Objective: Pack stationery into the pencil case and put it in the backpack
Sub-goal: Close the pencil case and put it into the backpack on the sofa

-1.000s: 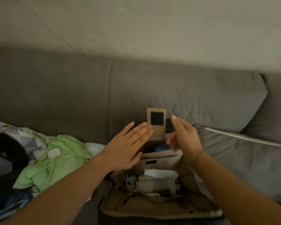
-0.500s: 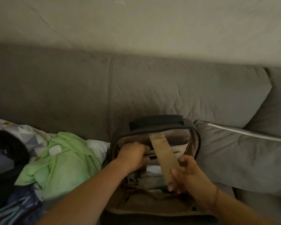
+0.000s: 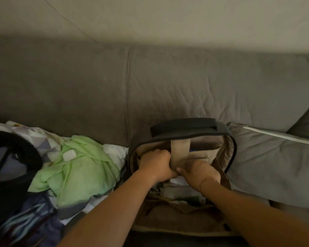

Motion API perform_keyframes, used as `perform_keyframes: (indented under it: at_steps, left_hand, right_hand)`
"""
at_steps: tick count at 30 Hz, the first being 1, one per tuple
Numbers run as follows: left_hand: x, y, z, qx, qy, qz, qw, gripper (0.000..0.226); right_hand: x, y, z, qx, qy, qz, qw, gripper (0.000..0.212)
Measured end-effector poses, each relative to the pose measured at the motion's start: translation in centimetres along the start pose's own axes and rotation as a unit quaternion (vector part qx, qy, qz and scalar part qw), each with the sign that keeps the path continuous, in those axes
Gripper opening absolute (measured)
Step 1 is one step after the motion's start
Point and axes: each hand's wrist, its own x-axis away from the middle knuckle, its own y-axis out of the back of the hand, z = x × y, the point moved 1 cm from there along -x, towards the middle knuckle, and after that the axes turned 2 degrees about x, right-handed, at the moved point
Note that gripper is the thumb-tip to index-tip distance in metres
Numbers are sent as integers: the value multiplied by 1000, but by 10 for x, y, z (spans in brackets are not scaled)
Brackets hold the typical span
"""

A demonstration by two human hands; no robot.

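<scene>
Your left hand is curled into a loose fist inside the open backpack, its fingers bent and pressed against the left edge of the tan strap that hangs down the inner back wall. Your right hand sits just beside it, thumb tip touching the left hand, its fingers folded down over the lower end of that strap and the tan pocket edge; whether they pinch the strap or only press on it cannot be told.

The backpack lies on the grey sofa with its top leaning against the backrest, dark handle uppermost, and its tan lining exposed. Under your wrists, white papers and other blurred contents lie in the main compartment. A bit of blue shows just right of the strap, deep in the pocket. The pencil case cannot be made out with certainty among these things.

A grey cushion with a pale zip line rests against the backpack's right side. To the left, a green cloth lies heaped on the seat with a small white case on it, and a dark round-rimmed object fills the left edge.
</scene>
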Motion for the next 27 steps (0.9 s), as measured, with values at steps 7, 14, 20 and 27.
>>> perform_keyframes:
  at_steps: [7,14,20,27]
  left_hand:
    - [-7,-15,-6,-73,41,-76,994,37]
    - [-4,-14,-8,-112,16,-79,990,38]
    - [12,-3,-14,-162,-55,-89,981,14]
    - [137,5,72,74,-162,-319,931,30]
  right_hand:
    - [19,20,-20,84,148,-246,954,62]
    - [5,11,-17,65,143,-228,961,48]
    - [-5,22,-17,51,141,-147,978,34]
    - [56,58,-164,-92,128,-149,976,32]
